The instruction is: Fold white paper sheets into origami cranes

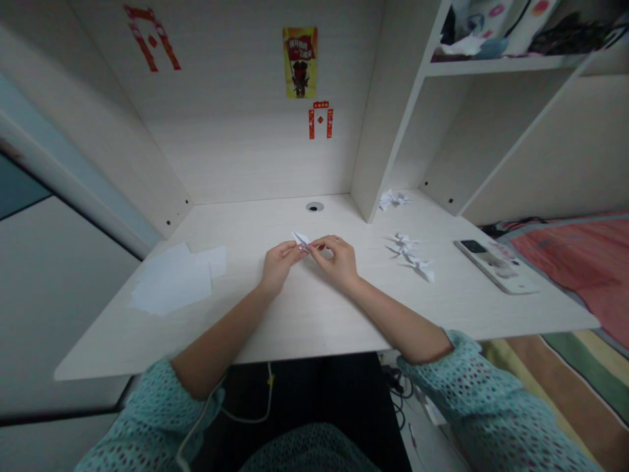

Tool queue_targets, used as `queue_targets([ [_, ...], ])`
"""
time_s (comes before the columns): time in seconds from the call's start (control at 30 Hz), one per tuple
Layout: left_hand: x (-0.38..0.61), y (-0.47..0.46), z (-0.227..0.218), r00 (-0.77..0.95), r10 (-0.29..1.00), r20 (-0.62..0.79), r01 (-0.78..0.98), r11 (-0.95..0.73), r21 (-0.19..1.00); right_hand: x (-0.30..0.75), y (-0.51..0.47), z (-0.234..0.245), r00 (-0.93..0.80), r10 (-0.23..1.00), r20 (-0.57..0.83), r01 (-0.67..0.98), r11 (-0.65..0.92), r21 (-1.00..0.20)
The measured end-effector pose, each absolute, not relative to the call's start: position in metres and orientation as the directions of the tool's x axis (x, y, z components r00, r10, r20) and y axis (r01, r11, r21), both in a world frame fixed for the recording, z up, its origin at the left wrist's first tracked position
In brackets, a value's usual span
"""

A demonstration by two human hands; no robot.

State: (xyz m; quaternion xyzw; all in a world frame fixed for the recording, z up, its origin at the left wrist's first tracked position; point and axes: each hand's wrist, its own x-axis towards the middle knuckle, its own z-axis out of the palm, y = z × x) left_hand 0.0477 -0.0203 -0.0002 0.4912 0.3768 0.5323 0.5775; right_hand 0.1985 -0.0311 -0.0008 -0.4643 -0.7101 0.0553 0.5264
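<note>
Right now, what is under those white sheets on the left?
The white sheets lie on the desk, whose pale surface shows around them. They overlap, so anything else beneath them is covered and cannot be seen.

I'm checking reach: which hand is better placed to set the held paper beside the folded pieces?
Probably the right hand: it grips the held paper and is nearer the folded pieces.

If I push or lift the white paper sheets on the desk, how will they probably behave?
The white paper sheets may slide apart, because they overlap unevenly. They look thin, so they are probably light and floppy. Lying flat, they seem unlikely to roll.
</note>
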Motion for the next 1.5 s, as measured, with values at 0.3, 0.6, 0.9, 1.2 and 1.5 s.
queue_targets([
  [0.3, 0.051, -0.021, -0.001, 0.119, 0.983, 0.137, -0.187, -0.113, 0.976, 0.2, -0.029, -0.007, -0.05, 0.758, 0.65, 0.648, 0.52, -0.556],
  [0.6, 0.049, -0.02, -0.006, 0.116, 0.975, 0.188, -0.14, -0.171, 0.975, 0.2, -0.027, -0.007, -0.072, 0.743, 0.665, 0.61, 0.561, -0.56],
  [0.9, 0.05, -0.021, -0.007, 0.093, 0.985, 0.146, -0.174, -0.128, 0.976, 0.199, -0.031, -0.007, -0.092, 0.7, 0.709, 0.655, 0.579, -0.486],
  [1.2, 0.049, -0.022, -0.006, 0.083, 0.965, 0.249, 0.016, -0.251, 0.968, 0.198, -0.027, -0.007, 0.008, 0.794, 0.608, 0.514, 0.518, -0.683],
  [1.5, 0.048, -0.026, -0.005, 0.045, 0.924, 0.38, 0.241, -0.379, 0.893, 0.196, -0.01, -0.019, 0.055, 0.973, 0.225, -0.096, 0.229, -0.969],
])
